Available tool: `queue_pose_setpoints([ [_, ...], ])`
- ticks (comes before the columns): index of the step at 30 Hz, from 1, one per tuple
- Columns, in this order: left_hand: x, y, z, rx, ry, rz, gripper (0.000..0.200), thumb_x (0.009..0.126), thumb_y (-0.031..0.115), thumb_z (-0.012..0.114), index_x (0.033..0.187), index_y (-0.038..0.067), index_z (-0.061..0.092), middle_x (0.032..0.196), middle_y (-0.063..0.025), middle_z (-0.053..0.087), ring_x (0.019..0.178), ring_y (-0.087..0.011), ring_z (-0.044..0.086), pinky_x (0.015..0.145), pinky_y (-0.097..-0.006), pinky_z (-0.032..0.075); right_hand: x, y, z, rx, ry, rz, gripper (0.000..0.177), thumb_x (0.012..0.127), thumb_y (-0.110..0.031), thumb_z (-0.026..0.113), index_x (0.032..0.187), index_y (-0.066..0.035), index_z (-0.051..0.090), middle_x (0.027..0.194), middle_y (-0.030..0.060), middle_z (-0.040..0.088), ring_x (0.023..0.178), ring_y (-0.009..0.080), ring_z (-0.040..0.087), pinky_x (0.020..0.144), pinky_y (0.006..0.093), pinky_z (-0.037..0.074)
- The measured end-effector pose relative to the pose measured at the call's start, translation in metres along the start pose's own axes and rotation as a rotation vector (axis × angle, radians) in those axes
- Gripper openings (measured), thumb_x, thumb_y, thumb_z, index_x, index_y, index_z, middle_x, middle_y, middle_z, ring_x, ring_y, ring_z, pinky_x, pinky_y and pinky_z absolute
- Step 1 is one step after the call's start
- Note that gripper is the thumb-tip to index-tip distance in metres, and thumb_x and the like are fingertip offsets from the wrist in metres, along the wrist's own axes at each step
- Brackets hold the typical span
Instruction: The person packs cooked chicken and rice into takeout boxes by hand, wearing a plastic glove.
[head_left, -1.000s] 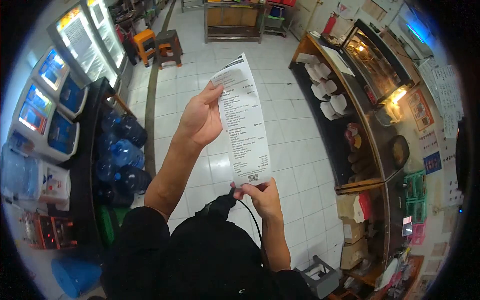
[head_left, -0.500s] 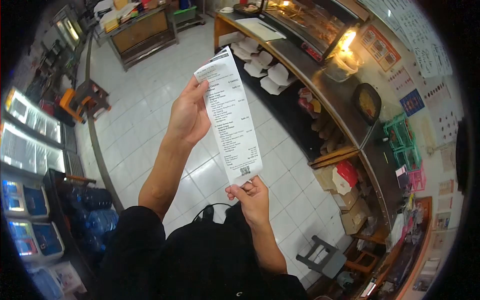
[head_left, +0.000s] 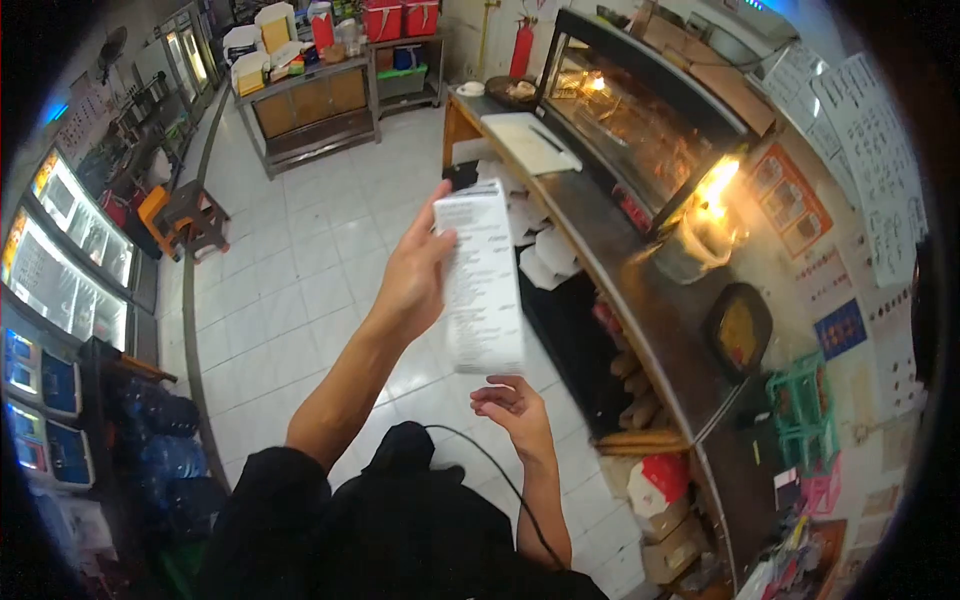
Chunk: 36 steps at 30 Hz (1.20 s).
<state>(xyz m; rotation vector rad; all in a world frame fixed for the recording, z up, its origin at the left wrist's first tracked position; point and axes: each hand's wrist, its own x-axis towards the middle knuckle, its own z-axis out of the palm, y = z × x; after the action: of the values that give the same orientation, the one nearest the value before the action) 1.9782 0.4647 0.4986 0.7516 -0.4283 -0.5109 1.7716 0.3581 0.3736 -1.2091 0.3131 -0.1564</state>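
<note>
A long white printed receipt (head_left: pixel 482 290) hangs upright before me, its small text blurred. My left hand (head_left: pixel 415 275) grips it by its upper left edge, with the thumb on the printed face and the fingers behind. Just under the receipt's lower edge is my right hand (head_left: pixel 515 412), its fingers loosely bent and apart, with nothing in them. A small gap shows between those fingertips and the paper.
At right a long counter (head_left: pixel 650 330) carries a lit glass food display (head_left: pixel 640 120), a white cutting board (head_left: pixel 530 143), a dark pan (head_left: pixel 738 328) and green baskets (head_left: pixel 803 410). Stools (head_left: pixel 190 215) stand on the left, near glass-door fridges (head_left: pixel 70 245). A metal table (head_left: pixel 315 105) is ahead.
My right hand has let go of the receipt's lower end and dropped slightly. My left hand has moved right and down with the receipt. The view has tilted up, showing more of the room.
</note>
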Motion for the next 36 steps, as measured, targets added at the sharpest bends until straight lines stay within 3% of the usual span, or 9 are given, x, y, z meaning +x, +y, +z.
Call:
queue_pose_setpoints([
  [7,0.076,-0.074,-0.055,1.154,-0.308,0.393,0.072,0.095,0.004,0.042,0.158,0.008,0.008,0.150,-0.0245,0.039,0.131,-0.0337,0.050,0.108,-0.0362,0.037,0.146,-0.044,-0.073,0.023,0.245,-0.188,0.033,0.096,-0.013,0.059,0.124,0.004,0.055,0.115,0.0128,0.065,0.105,0.0194,0.062,0.094,0.0330,0.049],
  [16,0.214,-0.151,-0.051,0.615,-0.505,-0.171,0.088,0.092,0.005,0.054,0.158,0.014,-0.002,0.125,-0.0343,0.057,0.103,-0.0485,0.063,0.093,-0.0438,0.048,0.293,-0.120,-0.100,-0.161,0.627,-0.514,0.016,0.091,0.001,0.064,0.106,0.002,0.059,0.100,0.0078,0.068,0.092,0.0116,0.062,0.086,0.0252,0.048],
  [18,0.239,-0.193,-0.055,0.715,-0.632,-0.206,0.089,0.091,0.008,0.059,0.158,0.011,0.001,0.147,-0.0249,0.044,0.115,-0.0355,0.060,0.097,-0.0379,0.046,0.324,-0.151,-0.134,-0.411,0.805,-0.553,0.020,0.091,0.001,0.063,0.110,0.001,0.059,0.101,0.0069,0.066,0.093,0.0123,0.061,0.086,0.0260,0.048],
  [20,0.270,-0.200,-0.055,0.630,-0.817,-0.439,0.090,0.092,0.009,0.062,0.159,0.017,0.003,0.115,-0.0131,0.068,0.090,-0.0261,0.066,0.084,-0.0340,0.051,0.366,-0.202,-0.171,-0.456,0.877,-0.723,0.028,0.092,0.003,0.060,0.120,0.004,0.055,0.115,0.0127,0.063,0.107,0.0181,0.060,0.097,0.0304,0.047],
  [24,0.353,-0.250,-0.103,0.594,-0.863,-0.459,0.078,0.093,0.013,0.062,0.157,0.014,0.018,0.110,-0.0122,0.068,0.094,-0.0206,0.066,0.087,-0.0340,0.052,0.451,-0.328,-0.240,-0.601,0.982,-1.140,0.038,0.092,0.001,0.063,0.128,0.004,0.052,0.125,0.0143,0.057,0.120,0.0224,0.053,0.105,0.0321,0.041],
  [32,0.440,-0.329,-0.483,1.418,-0.006,-0.258,0.044,0.086,0.016,0.060,0.126,-0.001,0.059,0.104,-0.0208,0.070,0.102,-0.0345,0.065,0.088,-0.0389,0.052,0.642,-0.494,-0.427,-0.960,1.238,-1.290,0.024,0.086,-0.003,0.068,0.110,0.000,0.066,0.116,0.0140,0.063,0.107,0.0271,0.062,0.093,0.0359,0.050],
  [33,0.426,-0.310,-0.535,1.413,0.019,-0.546,0.039,0.088,0.020,0.062,0.123,0.002,0.060,0.113,-0.0186,0.068,0.106,-0.0322,0.063,0.090,-0.0391,0.050,0.657,-0.495,-0.434,-1.284,1.392,-1.176,0.019,0.085,-0.004,0.068,0.104,0.000,0.070,0.111,0.0162,0.065,0.103,0.0305,0.064,0.089,0.0375,0.051],
  [34,0.393,-0.299,-0.574,0.634,0.637,-0.596,0.038,0.098,0.029,0.046,0.127,0.007,0.059,0.097,-0.0125,0.066,0.083,-0.0204,0.061,0.072,-0.0425,0.052,0.666,-0.493,-0.441,-1.285,1.414,-1.162,0.019,0.085,-0.004,0.068,0.104,0.000,0.070,0.111,0.0162,0.065,0.103,0.0305,0.064,0.089,0.0375,0.051],
  [36,0.329,-0.256,-0.644,0.580,0.707,-0.677,0.032,0.098,0.031,0.044,0.118,0.011,0.061,0.091,-0.0088,0.064,0.081,-0.0215,0.059,0.070,-0.0466,0.050,0.676,-0.490,-0.451,-1.317,1.557,-0.944,0.012,0.084,-0.007,0.067,0.092,0.000,0.073,0.103,0.0210,0.066,0.097,0.0359,0.064,0.085,0.0408,0.051],
])
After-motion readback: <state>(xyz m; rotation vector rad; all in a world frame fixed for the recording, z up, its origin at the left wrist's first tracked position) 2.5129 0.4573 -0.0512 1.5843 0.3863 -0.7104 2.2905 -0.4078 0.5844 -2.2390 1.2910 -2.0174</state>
